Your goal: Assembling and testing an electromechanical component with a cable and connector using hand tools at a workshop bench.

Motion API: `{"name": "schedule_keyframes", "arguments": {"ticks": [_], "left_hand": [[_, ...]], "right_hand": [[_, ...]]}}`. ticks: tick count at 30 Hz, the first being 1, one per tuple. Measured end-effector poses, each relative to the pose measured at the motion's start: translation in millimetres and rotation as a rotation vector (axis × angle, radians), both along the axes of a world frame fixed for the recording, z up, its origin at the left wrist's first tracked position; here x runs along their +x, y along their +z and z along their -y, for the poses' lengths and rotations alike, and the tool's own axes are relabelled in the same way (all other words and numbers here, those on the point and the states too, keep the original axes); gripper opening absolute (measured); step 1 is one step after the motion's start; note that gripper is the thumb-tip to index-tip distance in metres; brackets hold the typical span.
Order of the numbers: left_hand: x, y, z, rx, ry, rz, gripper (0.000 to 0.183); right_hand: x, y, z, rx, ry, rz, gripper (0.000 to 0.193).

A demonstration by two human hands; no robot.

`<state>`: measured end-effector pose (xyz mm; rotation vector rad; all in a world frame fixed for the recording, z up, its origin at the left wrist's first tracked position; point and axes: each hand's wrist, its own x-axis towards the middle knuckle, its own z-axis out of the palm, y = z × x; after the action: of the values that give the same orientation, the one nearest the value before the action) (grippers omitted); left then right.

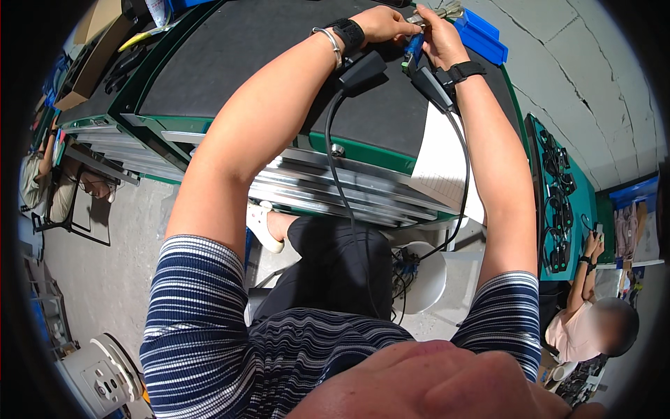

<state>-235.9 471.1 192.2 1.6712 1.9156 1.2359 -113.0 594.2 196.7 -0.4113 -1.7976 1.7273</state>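
Note:
At the far edge of the dark work mat (272, 66), both my hands meet around a small blue piece with a green end (413, 52). My left hand (377, 25) is closed, its fingertips pinching a pale connector (417, 19) at the top of that piece. Thumb and fingers of my right hand (442, 42) close on the blue piece from the other side. Pale bundled cable (450, 10) sticks out beyond my right fingers. Exactly how the parts join is too small to tell. A black wedge-shaped module (363, 72) hangs below each wrist, trailing a black cable.
Blue bins (481, 36) stand beyond my right hand. White lined paper (441, 157) overhangs the bench's near edge. A white bucket (424, 283) with black cables stands below. To the right, a teal bench (558, 202) carries several black devices; another person (579, 328) works there. A cardboard box (94, 49) is at left.

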Motion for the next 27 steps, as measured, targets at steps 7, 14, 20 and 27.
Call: {"name": "schedule_keyframes", "arguments": {"ticks": [7,14,20,27], "left_hand": [[5.9,2.3,4.4,-0.032,-0.012,-0.015,0.049],[1.5,0.8,-0.7,-0.052,-0.037,-0.083,0.05],[3.0,2.2,0.5,-0.002,0.004,-0.055,0.047],[10.5,16.6,9.5,0.021,0.118,-0.027,0.044]], "right_hand": [[2.7,5.3,14.6,-0.101,0.017,-0.182,0.023],[8.2,6.7,7.3,0.034,0.041,0.031,0.025],[0.4,3.0,12.8,0.033,-0.005,-0.018,0.019],[-0.6,3.0,15.8,0.021,0.038,-0.09,0.015]]}}
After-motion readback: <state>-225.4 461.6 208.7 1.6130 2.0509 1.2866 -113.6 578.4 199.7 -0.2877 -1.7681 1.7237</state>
